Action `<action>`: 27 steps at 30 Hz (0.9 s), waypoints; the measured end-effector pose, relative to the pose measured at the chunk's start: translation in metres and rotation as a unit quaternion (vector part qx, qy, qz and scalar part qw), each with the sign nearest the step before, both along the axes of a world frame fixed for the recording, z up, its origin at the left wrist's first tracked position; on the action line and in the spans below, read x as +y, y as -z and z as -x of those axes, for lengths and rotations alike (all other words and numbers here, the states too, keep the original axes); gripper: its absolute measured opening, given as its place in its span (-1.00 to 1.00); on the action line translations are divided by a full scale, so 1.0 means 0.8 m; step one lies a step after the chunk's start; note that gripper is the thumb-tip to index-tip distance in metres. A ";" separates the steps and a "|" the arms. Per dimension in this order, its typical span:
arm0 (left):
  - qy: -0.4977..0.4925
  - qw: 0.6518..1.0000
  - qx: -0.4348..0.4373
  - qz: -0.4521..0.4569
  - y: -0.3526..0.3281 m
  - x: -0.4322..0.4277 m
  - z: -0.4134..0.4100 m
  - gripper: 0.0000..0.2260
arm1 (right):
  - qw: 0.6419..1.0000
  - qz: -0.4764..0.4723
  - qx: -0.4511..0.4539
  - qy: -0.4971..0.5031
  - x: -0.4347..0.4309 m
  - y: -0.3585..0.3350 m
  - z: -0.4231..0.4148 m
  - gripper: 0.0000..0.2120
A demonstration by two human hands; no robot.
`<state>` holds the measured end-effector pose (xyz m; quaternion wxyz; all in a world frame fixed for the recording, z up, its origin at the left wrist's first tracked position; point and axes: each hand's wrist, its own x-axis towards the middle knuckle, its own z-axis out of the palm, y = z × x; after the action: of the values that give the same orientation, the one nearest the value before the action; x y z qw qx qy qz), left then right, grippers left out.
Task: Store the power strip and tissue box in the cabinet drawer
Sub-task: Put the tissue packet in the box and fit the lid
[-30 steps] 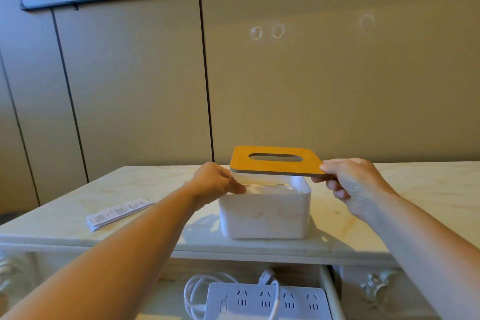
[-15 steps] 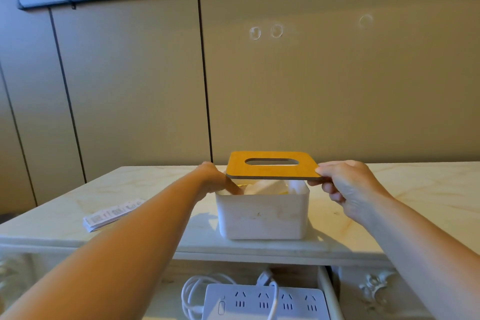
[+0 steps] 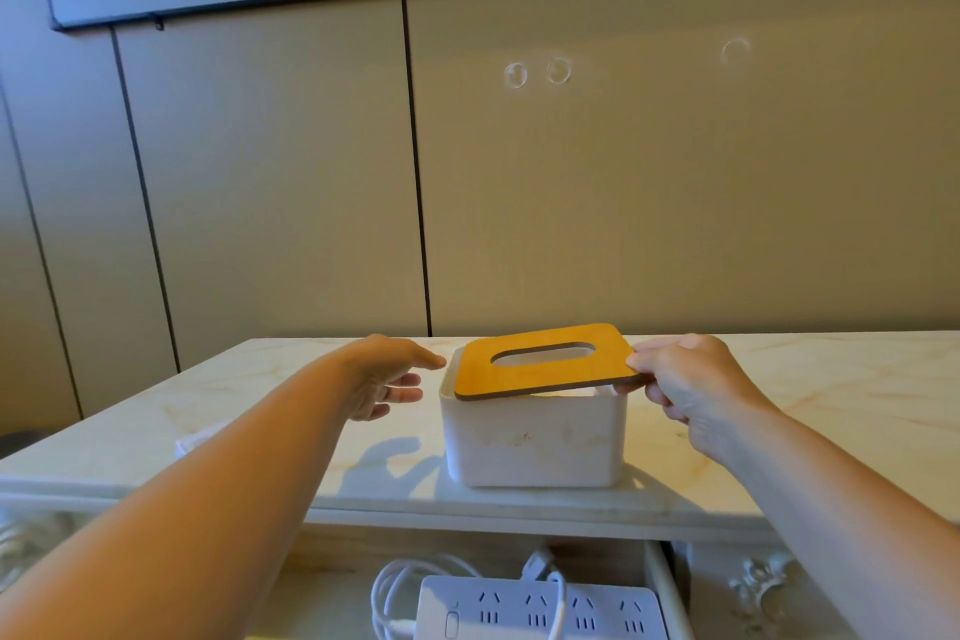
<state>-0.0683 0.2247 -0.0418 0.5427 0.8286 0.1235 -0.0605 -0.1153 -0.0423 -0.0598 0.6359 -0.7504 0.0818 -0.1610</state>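
Half looks done: the white power strip lies in the open cabinet drawer. The white plastic tissue box stands on the marble desk above. The right hand pinches its tilted orange wooden lid, and the left hand hovers open just beside, seemingly not touching.

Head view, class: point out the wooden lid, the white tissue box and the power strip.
wooden lid (image 3: pixel 545 379), head view, top face in front of the slot
tissue box (image 3: pixel 530 442), head view, front wall
power strip (image 3: pixel 511 611), head view, top face between sockets
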 end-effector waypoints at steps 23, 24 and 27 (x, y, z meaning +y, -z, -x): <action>0.042 0.998 -0.006 0.048 -0.001 -0.022 0.018 -0.84 | 1.000 0.027 -0.007 -0.006 0.027 -0.010 0.016 -0.80; 0.042 0.998 -0.005 0.048 0.000 -0.022 0.018 -0.85 | 1.000 0.025 -0.005 -0.006 0.026 -0.009 0.017 -0.79; 0.040 0.998 -0.004 0.045 0.000 -0.021 0.018 -0.86 | 1.000 0.028 0.002 -0.008 0.025 -0.009 0.020 -0.70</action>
<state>-0.0824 0.2080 -0.0420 0.5768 0.8081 0.0852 -0.0842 -0.1310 -0.0227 -0.0525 0.6156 -0.7688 0.0726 -0.1571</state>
